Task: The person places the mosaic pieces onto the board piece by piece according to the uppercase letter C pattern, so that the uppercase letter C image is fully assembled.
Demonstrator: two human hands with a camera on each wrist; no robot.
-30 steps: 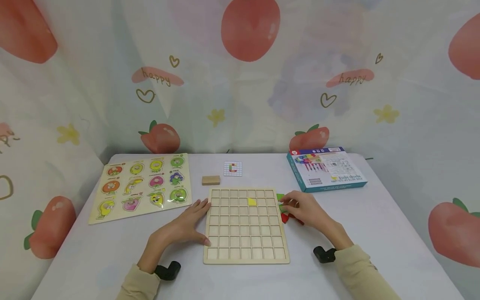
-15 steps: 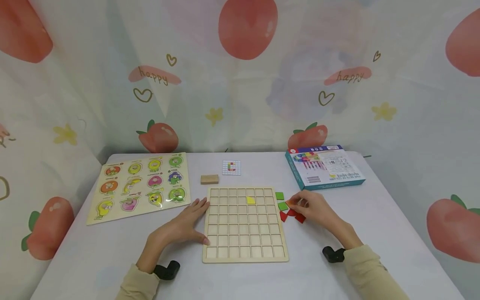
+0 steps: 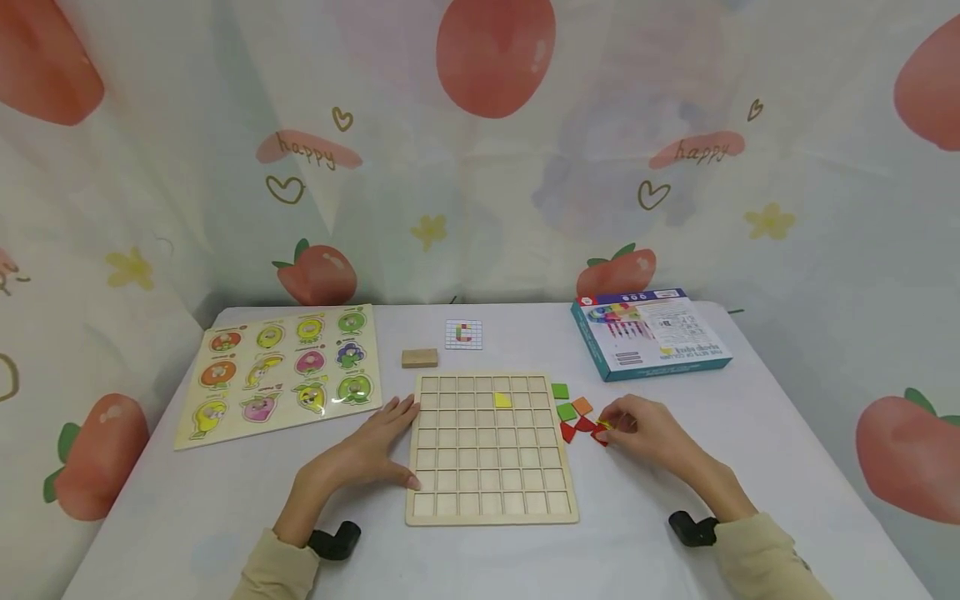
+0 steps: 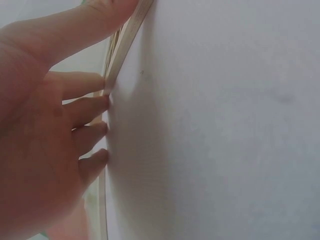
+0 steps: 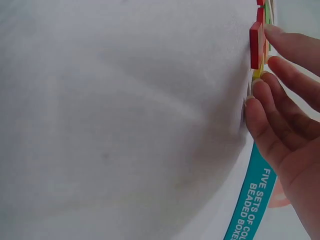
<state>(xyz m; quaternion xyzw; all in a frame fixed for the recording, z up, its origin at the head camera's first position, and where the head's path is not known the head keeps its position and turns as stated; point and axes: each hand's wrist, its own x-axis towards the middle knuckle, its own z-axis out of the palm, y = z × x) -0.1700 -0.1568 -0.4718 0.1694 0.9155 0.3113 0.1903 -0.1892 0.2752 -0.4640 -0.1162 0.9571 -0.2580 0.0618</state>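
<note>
A wooden grid board lies in the middle of the table, with one yellow tile set in its second row. My left hand lies flat, its straight fingers against the board's left edge. Just right of the board are two green tiles, an orange tile and red tiles. My right hand is at this cluster. Its thumb and forefinger pinch a small yellow tile beside a red tile.
A fruit peg puzzle lies at the left. Behind the board are a small wooden block and a pattern card. A teal box sits at the back right. Patterned curtains hang close round the table.
My right hand has drawn away from the board's right edge, rightward and nearer to me, uncovering the green and orange tiles. It now has a yellow tile at its fingertips. The left hand has stayed put.
</note>
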